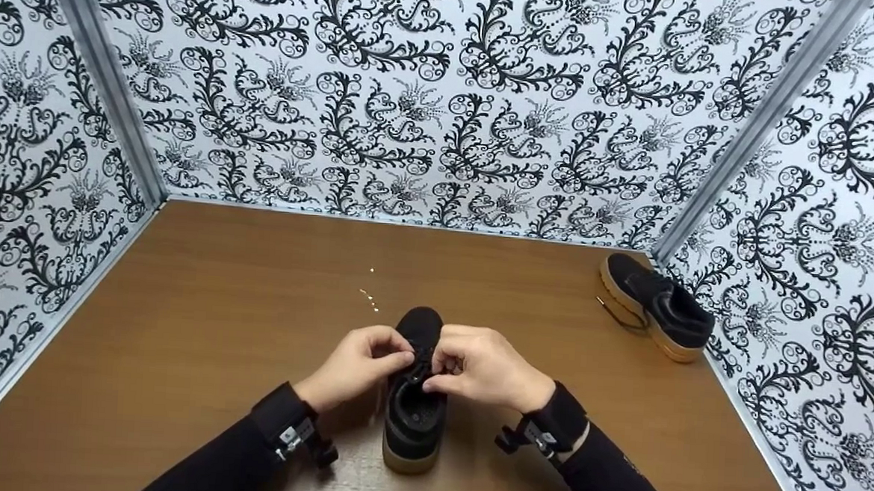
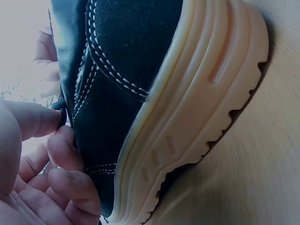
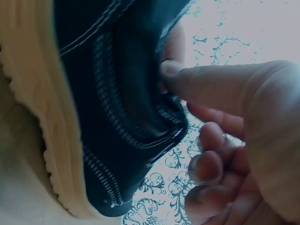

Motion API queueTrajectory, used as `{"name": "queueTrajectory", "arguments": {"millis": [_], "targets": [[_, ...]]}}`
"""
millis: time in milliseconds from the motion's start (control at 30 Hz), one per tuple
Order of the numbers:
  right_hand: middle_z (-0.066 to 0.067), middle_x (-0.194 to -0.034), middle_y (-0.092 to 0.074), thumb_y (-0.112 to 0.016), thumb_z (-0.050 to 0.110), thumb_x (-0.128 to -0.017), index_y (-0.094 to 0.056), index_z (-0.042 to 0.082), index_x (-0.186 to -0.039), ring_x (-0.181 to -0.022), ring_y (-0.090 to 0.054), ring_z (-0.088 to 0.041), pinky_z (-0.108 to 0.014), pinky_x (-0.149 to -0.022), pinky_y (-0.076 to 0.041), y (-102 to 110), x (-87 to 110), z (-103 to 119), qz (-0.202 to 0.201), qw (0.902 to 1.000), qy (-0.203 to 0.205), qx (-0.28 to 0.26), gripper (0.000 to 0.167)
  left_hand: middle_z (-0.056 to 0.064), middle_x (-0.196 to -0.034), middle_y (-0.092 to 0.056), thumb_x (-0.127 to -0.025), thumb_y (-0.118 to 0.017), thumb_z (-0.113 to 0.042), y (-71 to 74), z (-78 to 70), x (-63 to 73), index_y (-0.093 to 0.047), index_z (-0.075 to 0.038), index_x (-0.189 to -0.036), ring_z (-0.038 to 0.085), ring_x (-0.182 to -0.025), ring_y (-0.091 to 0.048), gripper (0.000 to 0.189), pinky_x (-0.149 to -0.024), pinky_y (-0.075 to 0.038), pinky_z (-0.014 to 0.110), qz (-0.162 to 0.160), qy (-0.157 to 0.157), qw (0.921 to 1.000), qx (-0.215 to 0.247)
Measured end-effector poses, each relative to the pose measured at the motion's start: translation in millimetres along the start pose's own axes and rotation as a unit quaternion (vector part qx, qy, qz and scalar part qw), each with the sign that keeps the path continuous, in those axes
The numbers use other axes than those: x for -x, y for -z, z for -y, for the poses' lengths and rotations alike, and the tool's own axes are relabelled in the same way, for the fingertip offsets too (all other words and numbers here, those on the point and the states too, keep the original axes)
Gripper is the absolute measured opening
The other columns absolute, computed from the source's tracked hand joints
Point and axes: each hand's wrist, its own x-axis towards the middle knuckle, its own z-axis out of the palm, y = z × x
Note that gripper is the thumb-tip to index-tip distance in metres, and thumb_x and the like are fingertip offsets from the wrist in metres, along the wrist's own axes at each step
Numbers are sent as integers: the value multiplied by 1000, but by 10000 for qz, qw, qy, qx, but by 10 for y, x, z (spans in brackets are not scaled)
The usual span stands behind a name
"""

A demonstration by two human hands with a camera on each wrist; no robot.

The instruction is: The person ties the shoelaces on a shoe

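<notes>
A black shoe (image 1: 414, 424) with white stitching and a tan ridged sole (image 2: 197, 93) stands on the table, toe pointing away from me. My left hand (image 1: 360, 365) is at its lacing, where thumb and finger pinch a black shoelace (image 2: 61, 115). From the other side my right hand (image 1: 487, 368) reaches over the lacing with bent fingers. Its thumb (image 3: 206, 82) touches the shoe by the opening; whatever lies between thumb and index finger is hidden behind the collar (image 3: 140, 93).
A second black shoe (image 1: 658, 306) lies at the far right by the patterned wall (image 1: 803, 257), its loose lace (image 1: 620, 315) trailing on the table. Small bright specks (image 1: 369, 296) show on the brown tabletop (image 1: 255, 281) beyond the near shoe. Patterned panels also stand behind and left.
</notes>
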Motion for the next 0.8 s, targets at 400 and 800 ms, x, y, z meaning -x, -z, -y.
{"name": "queueTrajectory", "arguments": {"millis": [400,800], "targets": [[9,-84,-58,-100,28,-86,-64,19,-83,-74,-54,-2,-17,-66,-43,-108,2,-67,-115,9977,328,590,37,5,-96,-75,-101,-81,-12,-2,13,4,-80,-4,-103,11,-81,-64,8,-74,-49,23,25,12,10000,46],[5,-82,-58,-98,14,-85,-70,16,-91,-69,-56,-6,-13,-64,-43,-140,-38,-92,-583,9907,1104,549,29,6,-97,-75,-103,-80,-11,-1,22,-2,-79,-3,-103,9,-79,-62,8,-70,-48,22,83,25,9999,122]]}}
